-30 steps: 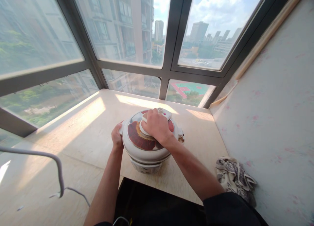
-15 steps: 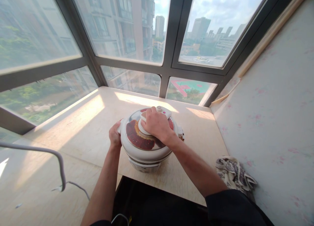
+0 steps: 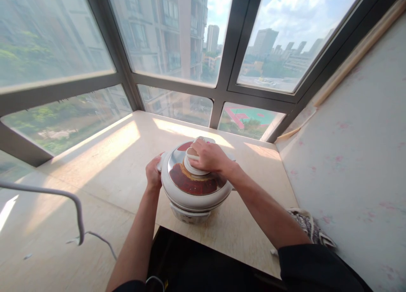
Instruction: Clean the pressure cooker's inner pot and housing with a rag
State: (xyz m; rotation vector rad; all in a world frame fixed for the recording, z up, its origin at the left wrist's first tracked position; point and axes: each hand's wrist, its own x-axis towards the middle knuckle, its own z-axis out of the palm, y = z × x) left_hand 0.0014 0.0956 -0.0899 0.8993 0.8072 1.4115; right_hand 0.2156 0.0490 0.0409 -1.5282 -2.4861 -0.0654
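A round white electric pressure cooker [image 3: 190,216] stands on a pale board in front of me. Its lid [image 3: 195,184] has a shiny top with a dark red-brown pattern and a white rim. My right hand [image 3: 212,156] is closed around the raised white lid handle [image 3: 193,156] in the middle. At the cooker's left side, my left hand [image 3: 154,172] is wrapped round a white side handle [image 3: 160,163]. The round valve at the lid's far edge shows just beyond my right fingers. My right arm covers part of the cooker's right side.
The pale board [image 3: 104,178] reaches back to grey-framed windows [image 3: 177,83]. A floral-papered wall [image 3: 355,169] bounds the right, with a crumpled patterned cloth [image 3: 312,228] at its foot. On the left runs a grey cable [image 3: 76,205]. A dark opening lies below the board's front edge.
My right hand has turned the lid anticlockwise on the cooker, so the valve sits further left. My left hand stays on the side handle. The whole view has shifted slightly.
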